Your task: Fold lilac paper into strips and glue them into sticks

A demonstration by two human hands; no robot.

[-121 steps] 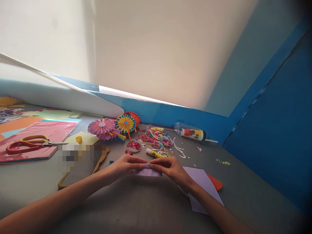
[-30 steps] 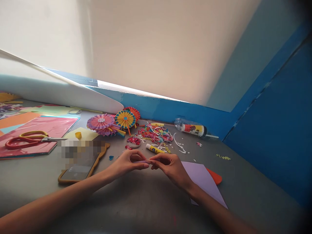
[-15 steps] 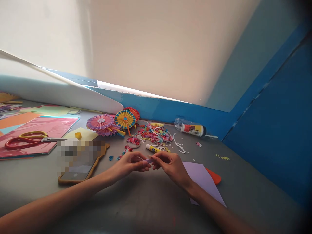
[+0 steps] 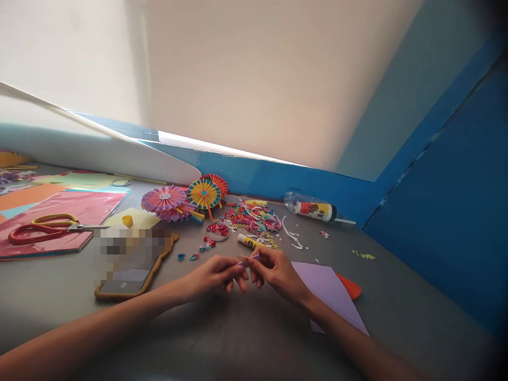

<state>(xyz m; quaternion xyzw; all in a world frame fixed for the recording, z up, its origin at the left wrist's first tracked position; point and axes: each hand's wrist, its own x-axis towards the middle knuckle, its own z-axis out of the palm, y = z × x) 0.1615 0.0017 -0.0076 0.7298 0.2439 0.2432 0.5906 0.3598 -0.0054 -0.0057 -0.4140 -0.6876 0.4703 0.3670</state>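
A narrow lilac paper roll or strip (image 4: 249, 261) is pinched between my left hand (image 4: 218, 274) and my right hand (image 4: 275, 269), above the grey table. Fingertips of both hands nearly meet around it. Just beyond them lies a yellow and black glue stick (image 4: 248, 242). A lilac sheet (image 4: 331, 291) rests beside and partly under my right forearm, with an orange piece (image 4: 350, 286) showing at its edge. Small blue and red cut pieces (image 4: 207, 244) lie beyond my left hand.
Pleated paper rosettes (image 4: 164, 198) stand at the back, beside colourful scraps (image 4: 254, 216). A glue bottle (image 4: 315, 210) lies against the blue wall. On the left are a phone (image 4: 127, 281), red-handled scissors (image 4: 43, 233), a yellow cap (image 4: 127, 220) and packaged coloured paper (image 4: 91, 203).
My left hand has turned and dropped slightly, its lower fingers spreading down. More of the lilac paper shows, tilted up to the right between the fingertips.
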